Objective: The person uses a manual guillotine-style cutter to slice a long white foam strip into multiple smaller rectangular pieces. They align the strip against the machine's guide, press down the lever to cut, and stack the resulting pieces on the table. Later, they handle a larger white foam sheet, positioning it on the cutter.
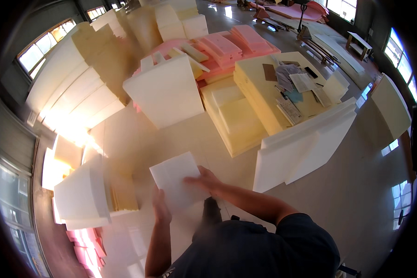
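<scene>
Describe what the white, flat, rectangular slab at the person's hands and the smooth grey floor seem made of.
White, flat, rectangular slab: probably rigid foam, smooth and matte; its pale face shows no sharp highlights, though haze leaves plastic possible.
Smooth grey floor: hard and glossy, perhaps polished or coated, judging by the bright window reflections; base material unclear.

my left forearm [159,245] rises almost straight up in front of me, bare, and my left hand [161,207] points upward; how tightly its fingers curl is hard to tell. my right forearm [245,200] slants across from the right, and my right hand [205,181] is closed in a grip, one digit stretched leftward.
</scene>
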Tool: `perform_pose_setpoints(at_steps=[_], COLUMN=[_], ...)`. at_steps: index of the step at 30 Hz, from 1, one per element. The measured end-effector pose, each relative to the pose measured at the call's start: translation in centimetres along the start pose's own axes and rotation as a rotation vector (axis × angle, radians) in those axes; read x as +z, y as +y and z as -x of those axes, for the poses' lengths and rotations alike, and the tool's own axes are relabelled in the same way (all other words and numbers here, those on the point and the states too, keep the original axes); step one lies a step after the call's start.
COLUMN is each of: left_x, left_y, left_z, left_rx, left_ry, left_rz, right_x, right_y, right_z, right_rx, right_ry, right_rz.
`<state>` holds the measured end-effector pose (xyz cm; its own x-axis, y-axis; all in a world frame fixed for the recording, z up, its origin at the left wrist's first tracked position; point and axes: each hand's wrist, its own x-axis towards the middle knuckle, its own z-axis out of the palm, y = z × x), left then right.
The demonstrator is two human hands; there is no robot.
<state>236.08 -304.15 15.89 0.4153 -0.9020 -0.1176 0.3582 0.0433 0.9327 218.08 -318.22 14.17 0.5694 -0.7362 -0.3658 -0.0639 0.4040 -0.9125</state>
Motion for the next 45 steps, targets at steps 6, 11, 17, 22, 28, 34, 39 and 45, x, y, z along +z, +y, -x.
perform_pose_setpoints(at_steps=[6,11,17,22,28,34,39,45], left_x=[2.1,9.9,19.8,21.7,26.5,29.1,29.7,26.8], left_y=[-1.0,-3.2,-13.6,-29.3,-44.8,-52.8,-53.9,-52.5], left_z=[-26.4,-47.6,-71.5,-88.5,-100.6,-107.2,-107.3,-108.7], left_rx=[-0.182,-0.343,-0.443,-0.474,-0.668,-0.410,-0.356,-0.300], left_ry=[-0.257,-0.482,-0.802,-0.875,-0.901,-1.087,-1.200,-0.869], left_rz=[-0.128,-0.231,-0.382,-0.552,-0.691,-0.987,-0.972,-1.106], right_x=[-5.9,-14.6,-27.8,-36.4,-44.6,-49.0,-49.2,-48.9], right_y=[-5.0,-7.4,-4.5,2.2,7.3,10.6,12.3,10.8], right_z=[-17.3,-31.2,-50.7,-66.1,-76.1,-82.6,-83.2,-83.1], right_rx=[0.112,0.017,-0.029,-0.026,0.181,0.226,0.289,0.344], right_ry=[0.197,0.432,0.818,0.988,1.251,1.384,1.436,1.387], right_rz=[-0.265,-0.449,-0.540,-0.617,-0.658,-0.644,-0.593,-0.485])
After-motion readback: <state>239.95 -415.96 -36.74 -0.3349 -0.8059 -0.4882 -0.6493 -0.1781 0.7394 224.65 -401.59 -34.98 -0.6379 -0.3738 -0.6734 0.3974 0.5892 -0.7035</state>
